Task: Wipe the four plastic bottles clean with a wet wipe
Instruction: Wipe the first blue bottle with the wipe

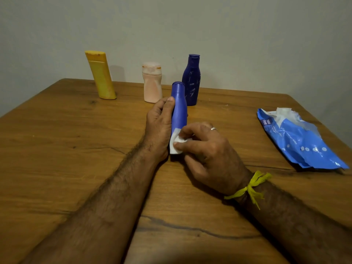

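1. The wooden table (pixel 57 149) is the biggest thing here: a smooth brown top with dark grain lines and knots, its far edge meeting a plain pale wall (pixel 247 35), its left and right edges slanting outward toward the viewer; wide bare wood lies left of the arms
2. The wet wipe packet (pixel 301 141) is crinkled glossy blue plastic lying flat near the right edge of the table, well apart from the hands, with a white wipe tuft poking from its far end
3. The left hand (pixel 160 122) grips the light blue bottle (pixel 179 109) from the left side, thumb tip pressed high on the neck, fingers curled round behind it
4. The right hand (pixel 207 149) pinches a folded white wet wipe (pixel 176 143) against the bottle's lower part; a metal ring sits on one finger and a yellow thread is tied at the wrist
5. That light blue bottle is smooth matte plastic, slim and rounded, cap pointing away, held over the middle of the table
6. The yellow bottle (pixel 101 75), tall and flat-sided, stands at far left, looking tilted
7. The dark blue bottle (pixel 191 80), waisted and streaked, stands just behind the held one
8. The pale pink bottle (pixel 152 82), squat and smudged, stands between the yellow and dark blue, all near the far edge
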